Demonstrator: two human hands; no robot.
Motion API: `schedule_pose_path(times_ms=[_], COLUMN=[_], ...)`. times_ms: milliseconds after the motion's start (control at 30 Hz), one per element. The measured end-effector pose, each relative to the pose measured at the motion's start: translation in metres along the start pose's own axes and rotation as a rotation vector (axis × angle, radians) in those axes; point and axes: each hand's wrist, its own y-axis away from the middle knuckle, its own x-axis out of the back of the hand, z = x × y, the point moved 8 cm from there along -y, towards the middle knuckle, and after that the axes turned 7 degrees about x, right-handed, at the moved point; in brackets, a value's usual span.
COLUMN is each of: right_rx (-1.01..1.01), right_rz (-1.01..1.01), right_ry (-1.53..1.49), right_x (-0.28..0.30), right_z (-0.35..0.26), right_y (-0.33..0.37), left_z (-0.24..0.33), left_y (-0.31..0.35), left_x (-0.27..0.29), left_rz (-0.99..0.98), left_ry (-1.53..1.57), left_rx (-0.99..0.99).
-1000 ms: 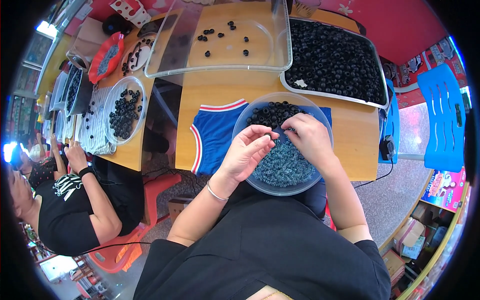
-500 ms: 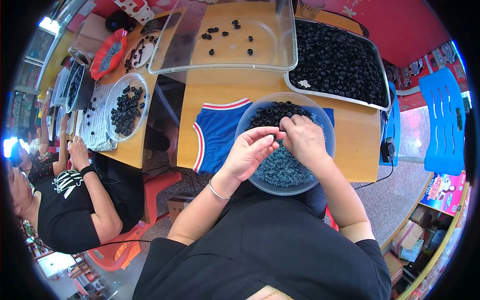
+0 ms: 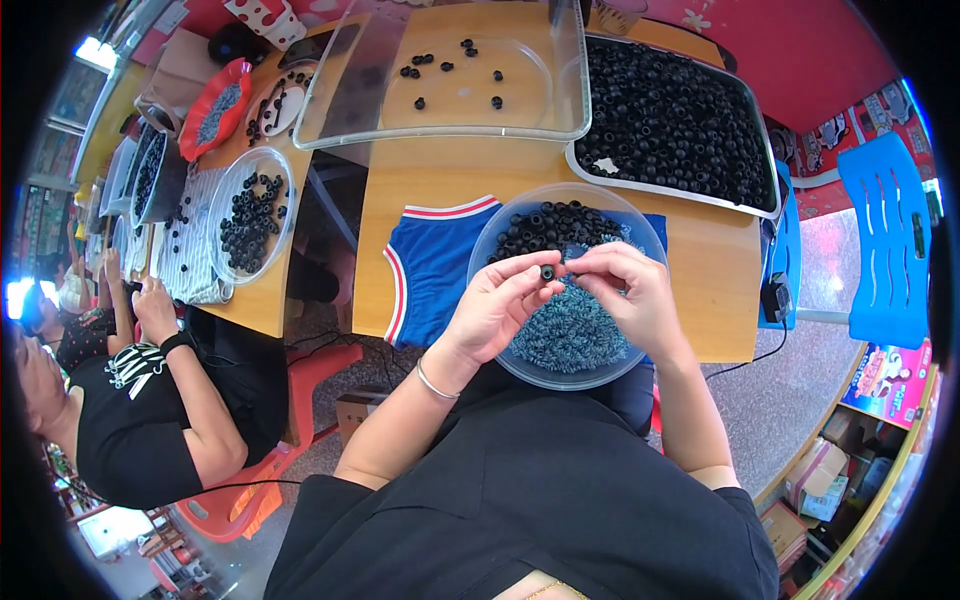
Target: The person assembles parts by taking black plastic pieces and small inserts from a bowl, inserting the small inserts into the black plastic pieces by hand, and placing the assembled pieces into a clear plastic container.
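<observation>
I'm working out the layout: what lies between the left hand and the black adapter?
In the head view: part of the round tub, the right hand above it, then a stretch of wooden tabletop.

A light-brown wooden table (image 3: 712, 310) carries a flat blue cloth with red-and-white striped trim (image 3: 435, 265) at near left, a large clear rectangular plastic box (image 3: 450, 132) at far left, and a shallow white-rimmed rectangular tray (image 3: 680, 191) at far right.

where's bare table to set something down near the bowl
Bare table shows right of the round bowl, below the heaped tray, and in a strip between the clear bin and the blue garment. The bowl is crowded: round black pieces and small bluish pieces inside, the left hand and right hand above.
</observation>
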Motion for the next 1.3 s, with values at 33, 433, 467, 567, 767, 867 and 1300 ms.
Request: schedule_pose_path(times_ms=[33,433,467,567,767,867,1300], right_rx=[-0.001,0.262,0.247,0.230,0.230,0.224,0.259], right_rz=[0.002,0.136,0.143,0.155,0.174,0.176,0.167], right_ry=[0.000,0.064,0.054,0.050,0.101,0.109,0.116], right_x=[-0.001,-0.001,-0.001,-0.002,-0.002,-0.002,-0.007], right_z=[-0.003,-0.032,-0.031,-0.030,-0.027,-0.025,-0.016], right_y=[0.001,0.004,0.005,0.006,0.008,0.008,0.009], left_z=[-0.001,-0.003,-0.003,-0.005,-0.008,-0.009,-0.011], left_y=[0.000,0.001,0.001,0.000,0.000,-0.001,-0.005], left_x=[-0.001,-0.005,-0.005,-0.004,-0.006,-0.005,0.000], left_rz=[0.000,-0.044,-0.039,-0.040,-0.060,-0.048,-0.039], left_ry=[-0.005,0.005,0.006,0.004,0.028,0.013,-0.012], left_rx=[-0.001,-0.036,-0.035,-0.026,-0.016,-0.019,0.026])
